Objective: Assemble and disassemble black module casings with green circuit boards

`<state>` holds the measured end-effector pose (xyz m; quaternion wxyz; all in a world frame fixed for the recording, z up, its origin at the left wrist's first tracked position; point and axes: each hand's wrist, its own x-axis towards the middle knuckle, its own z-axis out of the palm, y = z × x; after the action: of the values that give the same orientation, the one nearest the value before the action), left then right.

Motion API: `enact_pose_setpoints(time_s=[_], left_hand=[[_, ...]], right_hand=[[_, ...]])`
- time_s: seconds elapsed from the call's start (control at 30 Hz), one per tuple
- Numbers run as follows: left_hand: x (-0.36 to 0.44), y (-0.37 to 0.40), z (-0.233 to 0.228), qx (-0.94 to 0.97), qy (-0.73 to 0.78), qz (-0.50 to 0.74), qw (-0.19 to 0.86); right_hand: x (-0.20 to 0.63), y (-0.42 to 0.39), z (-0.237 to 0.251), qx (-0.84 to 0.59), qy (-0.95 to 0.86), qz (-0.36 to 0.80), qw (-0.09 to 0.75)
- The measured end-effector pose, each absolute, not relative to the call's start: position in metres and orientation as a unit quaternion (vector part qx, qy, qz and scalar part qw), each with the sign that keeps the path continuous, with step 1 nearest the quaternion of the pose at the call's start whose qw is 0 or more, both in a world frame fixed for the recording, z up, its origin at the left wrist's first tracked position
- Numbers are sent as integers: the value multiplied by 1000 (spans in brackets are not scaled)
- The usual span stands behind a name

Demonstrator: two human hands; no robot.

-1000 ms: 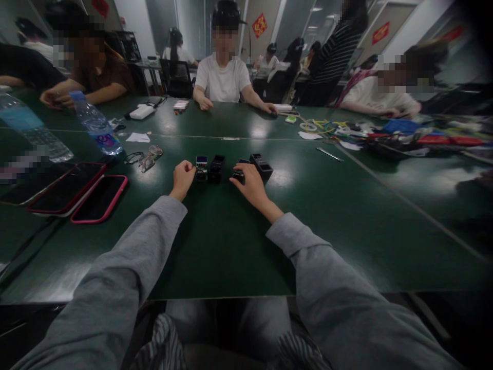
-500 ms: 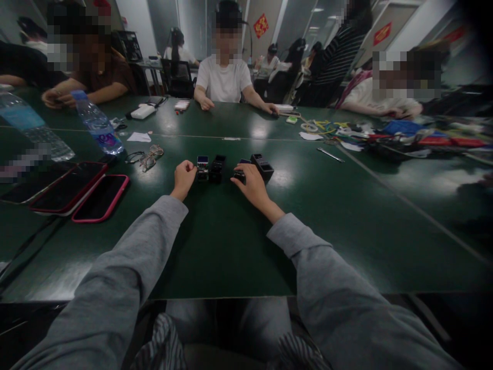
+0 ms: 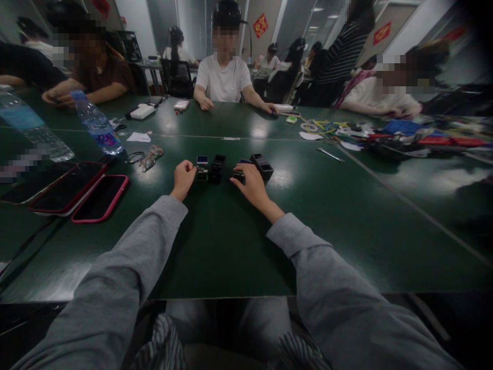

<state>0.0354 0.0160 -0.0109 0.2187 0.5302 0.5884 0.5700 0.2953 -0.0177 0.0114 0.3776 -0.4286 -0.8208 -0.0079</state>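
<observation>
Both of my arms, in grey sleeves, reach out over a dark green table (image 3: 215, 241). My left hand (image 3: 183, 177) is curled into a fist beside a small black part with a blue and white top (image 3: 202, 167). A black block (image 3: 216, 168) stands just right of that part. My right hand (image 3: 249, 184) rests with its fingers on a small black piece (image 3: 239, 176). Behind that hand lies a black box-shaped part (image 3: 262, 166). Whether my left fingers pinch anything is hidden.
Two phones in pink cases (image 3: 100, 197) and a dark one lie at the left, with eyeglasses (image 3: 148, 156) and two water bottles (image 3: 97, 124) beyond. A metal tool (image 3: 329, 154) and coloured clutter (image 3: 389, 134) sit at the right. Several people sit across the table.
</observation>
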Motion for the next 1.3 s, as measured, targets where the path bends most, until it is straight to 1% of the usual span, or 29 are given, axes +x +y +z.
enact_pose_setpoints(time_s=[0.9,1.3], left_hand=[[34,17,-12,535,593,562,215],[35,16,-11,535,595,561,210]], right_hand=[[296,-16,8,-449,-803,-3,391],[296,-19,11,-456,-807,-11,374]])
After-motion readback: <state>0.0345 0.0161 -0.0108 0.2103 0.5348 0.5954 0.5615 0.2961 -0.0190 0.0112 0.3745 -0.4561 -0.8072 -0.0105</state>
